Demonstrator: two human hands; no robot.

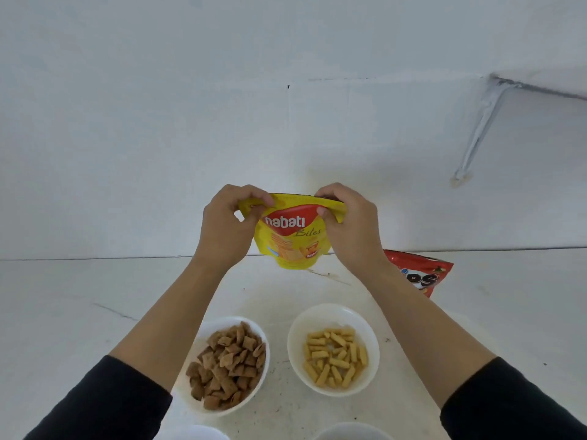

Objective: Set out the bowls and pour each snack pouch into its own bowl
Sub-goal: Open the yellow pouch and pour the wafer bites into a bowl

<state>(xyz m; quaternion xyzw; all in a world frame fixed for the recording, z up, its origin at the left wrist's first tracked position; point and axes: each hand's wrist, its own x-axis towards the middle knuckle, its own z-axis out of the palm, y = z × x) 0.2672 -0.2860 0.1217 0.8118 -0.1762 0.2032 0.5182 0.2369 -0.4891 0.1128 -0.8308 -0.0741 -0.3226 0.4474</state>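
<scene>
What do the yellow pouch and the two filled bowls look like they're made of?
The yellow pouch: probably thin plastic film, glossy printed; it creases where the left hand and right hand pinch its top. The brown-snack bowl and yellow-stick bowl: smooth glossy white, ceramic or melamine; can't tell which.

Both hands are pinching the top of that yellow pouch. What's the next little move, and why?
Probably pull the Nabati Bites pouch top apart to open it: the left hand and right hand pinch its top corners, it is upright, and nothing is pouring. The brown-snack bowl and yellow-stick bowl are already filled.
</scene>
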